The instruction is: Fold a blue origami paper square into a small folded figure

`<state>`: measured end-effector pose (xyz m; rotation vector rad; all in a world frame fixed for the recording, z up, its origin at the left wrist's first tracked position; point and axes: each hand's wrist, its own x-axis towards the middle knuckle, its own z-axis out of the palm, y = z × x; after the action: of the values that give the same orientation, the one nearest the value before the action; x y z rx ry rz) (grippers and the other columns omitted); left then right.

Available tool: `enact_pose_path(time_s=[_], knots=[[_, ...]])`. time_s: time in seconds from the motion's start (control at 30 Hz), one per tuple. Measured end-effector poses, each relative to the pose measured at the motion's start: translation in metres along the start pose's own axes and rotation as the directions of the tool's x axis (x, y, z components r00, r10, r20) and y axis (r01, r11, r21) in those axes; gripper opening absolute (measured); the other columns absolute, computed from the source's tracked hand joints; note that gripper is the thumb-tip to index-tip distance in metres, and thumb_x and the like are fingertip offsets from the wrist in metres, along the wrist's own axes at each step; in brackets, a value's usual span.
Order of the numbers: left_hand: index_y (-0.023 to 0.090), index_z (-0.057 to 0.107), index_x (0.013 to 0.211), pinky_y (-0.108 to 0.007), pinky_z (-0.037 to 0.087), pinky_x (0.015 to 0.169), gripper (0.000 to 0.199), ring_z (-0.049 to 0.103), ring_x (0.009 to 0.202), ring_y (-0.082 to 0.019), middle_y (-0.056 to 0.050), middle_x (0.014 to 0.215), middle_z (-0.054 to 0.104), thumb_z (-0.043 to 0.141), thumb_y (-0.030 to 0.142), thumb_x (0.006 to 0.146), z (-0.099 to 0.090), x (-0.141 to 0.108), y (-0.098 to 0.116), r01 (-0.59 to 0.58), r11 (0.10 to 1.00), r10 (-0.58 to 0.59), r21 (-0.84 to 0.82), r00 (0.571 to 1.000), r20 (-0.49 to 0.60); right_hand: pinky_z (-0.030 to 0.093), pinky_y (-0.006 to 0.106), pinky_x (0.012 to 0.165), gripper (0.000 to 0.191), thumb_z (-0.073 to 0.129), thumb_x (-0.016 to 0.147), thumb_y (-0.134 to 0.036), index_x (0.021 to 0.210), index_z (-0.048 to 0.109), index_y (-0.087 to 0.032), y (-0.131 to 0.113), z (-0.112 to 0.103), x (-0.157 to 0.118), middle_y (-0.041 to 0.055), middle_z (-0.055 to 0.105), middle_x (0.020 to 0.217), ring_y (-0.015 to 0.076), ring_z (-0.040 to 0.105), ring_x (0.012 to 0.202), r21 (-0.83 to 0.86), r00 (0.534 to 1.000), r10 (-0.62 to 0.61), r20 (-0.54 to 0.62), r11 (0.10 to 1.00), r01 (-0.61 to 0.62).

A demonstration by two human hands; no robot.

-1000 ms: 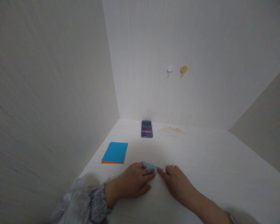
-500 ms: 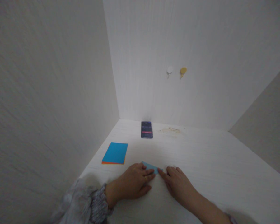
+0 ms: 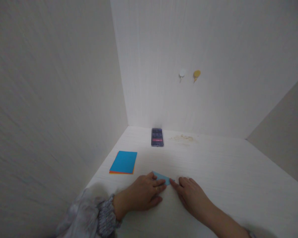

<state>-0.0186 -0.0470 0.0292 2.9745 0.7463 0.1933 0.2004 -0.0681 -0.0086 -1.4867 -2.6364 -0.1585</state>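
Observation:
A small folded piece of light blue paper lies on the white table between my hands, partly covered by fingers. My left hand rests across its left part with the fingers spread and pressing down; a ring is on one finger. From the right, my right hand touches the paper's pointed right end with an outstretched index finger. Its other fingers are slightly bent against the table, with nothing held in them.
Left of the paper is a stack of square coloured sheets, blue on top with orange edges below. A phone-like dark object, pixelated, is by the back wall. Two hooks, one white and one yellow, are on that wall.
The whole view has shifted slightly. Both hands stay on the blue paper in nearly the same pose, with the right index finger still at its right tip.

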Motion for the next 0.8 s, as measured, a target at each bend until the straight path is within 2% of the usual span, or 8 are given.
enact_pose_path(time_s=[0.2,0.47,0.67,0.8], knots=[[0.019,0.041,0.12,-0.036,0.038,0.083,0.042,0.045,0.097,-0.023,-0.004,0.119,0.048,0.042,0.033,0.08,-0.0019,-0.0009,0.0015,0.004,1.0,-0.004,-0.002,1.0,0.007,0.029,0.029,0.065,0.041,0.047,0.077,-0.012,0.115,0.048,-0.028,0.0006,-0.0031,0.0005,0.0027,0.056,0.077,0.0163,0.05,0.069,0.018,0.999,0.032,-0.013,0.999,-0.031],[0.019,0.041,0.119,-0.037,0.039,0.083,0.04,0.044,0.099,-0.023,-0.004,0.119,0.048,0.041,0.032,0.081,-0.0023,-0.004,0.0015,0.008,1.0,-0.008,-0.002,1.0,-0.006,0.032,0.03,0.07,0.042,0.045,0.079,-0.014,0.116,0.047,-0.033,0.0064,-0.0048,-0.0014,0.0046,0.058,0.082,0.0187,0.052,0.078,0.048,0.996,0.081,0.037,0.995,-0.082],[0.018,0.042,0.118,-0.037,0.037,0.085,0.041,0.045,0.098,-0.023,-0.005,0.119,0.049,0.042,0.033,0.081,-0.0022,-0.0047,0.0011,-0.002,1.0,0.002,0.0,1.0,-0.008,0.034,0.031,0.069,0.04,0.043,0.079,-0.013,0.114,0.049,-0.031,0.0058,-0.0061,-0.0014,0.005,0.058,0.081,0.0192,0.053,0.076,0.027,0.992,0.112,0.052,0.993,-0.113],[0.018,0.042,0.119,-0.037,0.038,0.084,0.041,0.044,0.098,-0.023,-0.004,0.12,0.048,0.041,0.034,0.081,-0.0042,-0.0053,0.0014,-0.001,1.0,0.001,-0.004,1.0,-0.009,0.035,0.03,0.069,0.04,0.041,0.078,-0.01,0.115,0.049,-0.023,0.0055,-0.0068,-0.003,0.0065,0.058,0.081,0.0187,0.052,0.075,0.011,0.996,0.082,0.037,0.997,-0.083]])
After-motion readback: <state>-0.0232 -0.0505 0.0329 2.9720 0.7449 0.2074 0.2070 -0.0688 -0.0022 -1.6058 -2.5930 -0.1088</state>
